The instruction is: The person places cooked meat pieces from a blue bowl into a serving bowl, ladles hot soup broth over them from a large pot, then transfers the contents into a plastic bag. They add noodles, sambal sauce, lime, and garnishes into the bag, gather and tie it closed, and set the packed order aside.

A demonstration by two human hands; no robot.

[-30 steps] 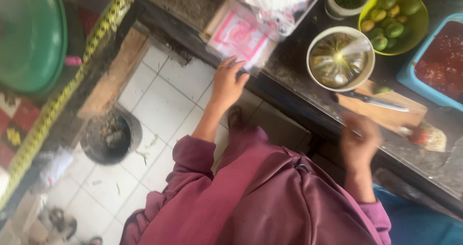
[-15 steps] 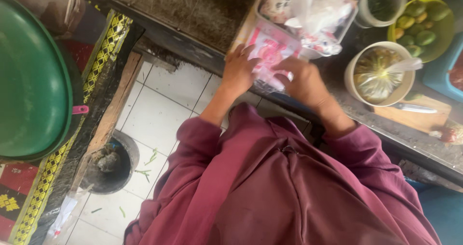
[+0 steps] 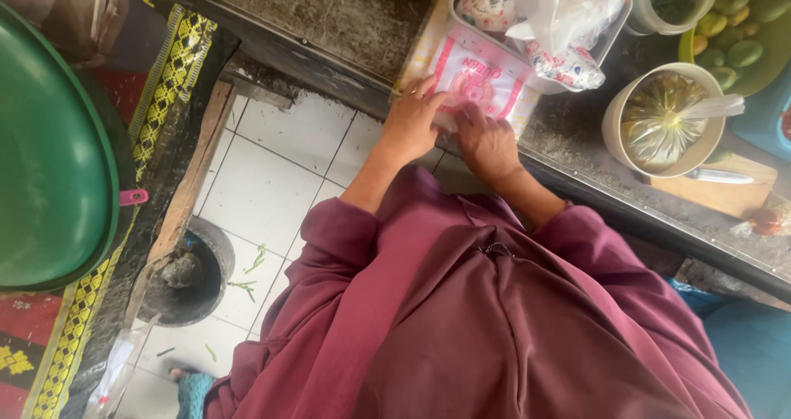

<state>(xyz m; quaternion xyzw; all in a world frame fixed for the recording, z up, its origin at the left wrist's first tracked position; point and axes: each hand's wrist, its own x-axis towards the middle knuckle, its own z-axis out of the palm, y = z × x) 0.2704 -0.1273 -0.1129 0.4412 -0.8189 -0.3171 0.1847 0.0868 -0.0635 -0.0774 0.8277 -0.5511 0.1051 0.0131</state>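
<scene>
A pink and white plastic packet (image 3: 484,81) lies at the near edge of the dark stone counter (image 3: 346,11). My left hand (image 3: 412,124) rests on the packet's left side with fingers pressed on it. My right hand (image 3: 486,143) pinches the packet's lower edge just beside the left hand. Both arms wear maroon sleeves. What lies under the fingers is hidden.
A clear tray (image 3: 601,36) of plastic bags sits behind the packet. To the right stand a cream bowl (image 3: 614,131) lined with a plastic bag, a knife (image 3: 717,176) on a wooden board, and a yellow-green bowl (image 3: 688,44) of green fruit. A green basin (image 3: 49,155) is at left, a dark mortar (image 3: 185,275) on the tiled floor.
My right hand has come over from the cutting board to the packet, joining the left hand. The view has swung right and closer to the counter.
</scene>
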